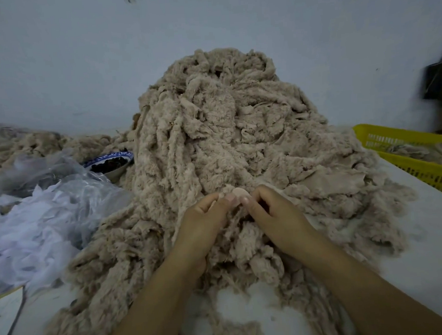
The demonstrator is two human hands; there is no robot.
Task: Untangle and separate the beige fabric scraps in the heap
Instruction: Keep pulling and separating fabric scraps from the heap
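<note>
A tall heap of fluffy beige fabric scraps (222, 130) rises against the wall and spreads down over the white table toward me. At its near foot, my left hand (205, 221) and my right hand (274, 216) meet thumb to thumb. Both pinch the same small pale beige scrap (239, 192) between thumb and curled fingers, just above the heap's surface. Strands of the heap run under both wrists and hide the lower fingers.
A yellow slotted basket (408, 136) with some beige scraps stands at the right. Clear plastic bags with white fabric (33, 221) lie at the left, a patterned bowl (111, 162) behind them. A dark bag (440, 81) hangs far right. Bare white table (432, 243) shows near right.
</note>
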